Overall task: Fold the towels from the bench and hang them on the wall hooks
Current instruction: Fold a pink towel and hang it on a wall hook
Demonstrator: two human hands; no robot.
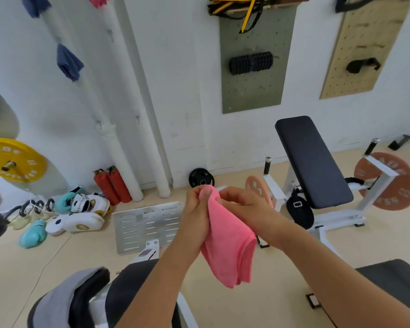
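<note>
In the air in front of us, over the pale floor and past the end of the near black padded bench (133,287), we hold a soft pink cloth towel (227,245). It is already folded over and hangs down in thick layers. Our left hand (197,209) curls round its top corner, with the thumb pressed on the cloth. Our right hand (242,204) pinches the same top part from the other side. We think both hands meet at the top so the layers stay lined up and do not slip apart. Letting the rest hang makes the towel pull itself flat.

No part of the pink towel touches a bench. A grey cloth (64,299), maybe another towel, lies over the near bench's left end, likely waiting its turn.

On the white wall, two small metal hooks (137,119) low down are bare. Higher up the wall, a folded blue towel (69,62) hangs, and one more blue one (34,5) and a pink one (97,0) show at the top edge of the view. We cannot see the hooks they hang on. They sit high so they hang free of the floor.

We guess the fold is nearly done, and the next job is to carry this towel to a bare hook. The top corner is bunched in our fingers, and that may help it catch on a hook.

The other black bench (313,162) stands tilted by the wall with nothing on it.
</note>
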